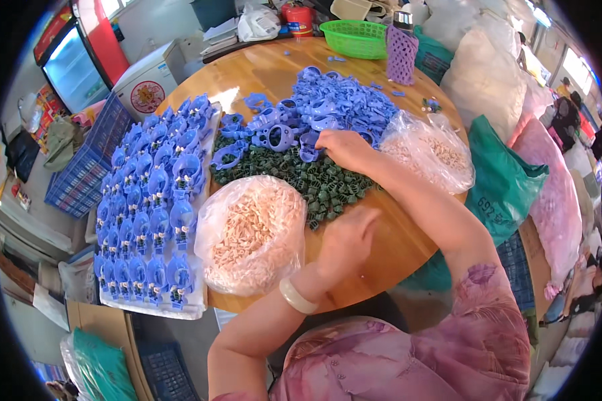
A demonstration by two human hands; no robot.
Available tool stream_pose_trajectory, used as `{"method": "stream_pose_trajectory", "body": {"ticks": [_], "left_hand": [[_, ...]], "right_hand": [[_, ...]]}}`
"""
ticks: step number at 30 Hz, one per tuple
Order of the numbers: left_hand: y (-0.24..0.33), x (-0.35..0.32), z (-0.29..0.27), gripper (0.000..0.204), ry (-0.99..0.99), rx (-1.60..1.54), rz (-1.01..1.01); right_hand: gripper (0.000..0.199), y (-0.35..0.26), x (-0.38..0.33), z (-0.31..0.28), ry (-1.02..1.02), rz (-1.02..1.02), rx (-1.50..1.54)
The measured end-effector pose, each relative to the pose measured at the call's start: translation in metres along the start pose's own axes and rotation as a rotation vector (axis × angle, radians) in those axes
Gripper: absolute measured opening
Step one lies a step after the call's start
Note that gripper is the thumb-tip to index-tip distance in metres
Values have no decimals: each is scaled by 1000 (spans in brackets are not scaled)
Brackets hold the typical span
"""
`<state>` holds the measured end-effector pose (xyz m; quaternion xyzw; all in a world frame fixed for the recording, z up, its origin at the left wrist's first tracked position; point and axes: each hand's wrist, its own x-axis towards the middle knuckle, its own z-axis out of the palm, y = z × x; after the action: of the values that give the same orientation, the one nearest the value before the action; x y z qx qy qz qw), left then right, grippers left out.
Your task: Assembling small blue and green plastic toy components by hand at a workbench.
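My right hand point(344, 148) reaches across to the blue heap, its fingers closed at a blue ring-shaped plastic part point(308, 146). Nearer to me, my left hand point(349, 242) hovers over the table edge of the dark green pile with its fingers curled; what they hold, if anything, is hidden. A pile of small dark green plastic pieces point(328, 190) spreads between the hands. Behind it rises a heap of blue plastic parts point(344, 97). A clear bag of small pale, flesh-coloured pieces point(251, 230) stands left of my left hand, and a second such bag point(431, 157) lies beyond my right forearm.
On the left, a white board point(201, 294) carries rows of blue parts with small figures. At the back of the round wooden table point(261, 63) are a green basket point(354, 40) and a bottle in a purple woven sleeve point(403, 57). Full sacks point(485, 87) crowd the right side.
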<state>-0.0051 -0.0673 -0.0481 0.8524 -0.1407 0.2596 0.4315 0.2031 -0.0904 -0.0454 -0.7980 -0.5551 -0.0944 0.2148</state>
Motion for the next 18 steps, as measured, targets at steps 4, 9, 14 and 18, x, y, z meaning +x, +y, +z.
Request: {"method": "stream_pose_trajectory", "body": {"ticks": [4,9,14,18], "left_hand": [[-3,13,-19,10,102,-390,-379],[-28,19,-33,40,206,-1322,-755],[-17,23,-33,36,88,-1430,-694],[-26,22,-32,36,140,-1410,-690]], "right_hand": [[13,-4,-6,-25,63,-41,183],[14,-23,-47,-73,108,-142,288],[17,-45,-76,-81,27,-304,53],[20,-45,-91,-83,317,-125,296]]}}
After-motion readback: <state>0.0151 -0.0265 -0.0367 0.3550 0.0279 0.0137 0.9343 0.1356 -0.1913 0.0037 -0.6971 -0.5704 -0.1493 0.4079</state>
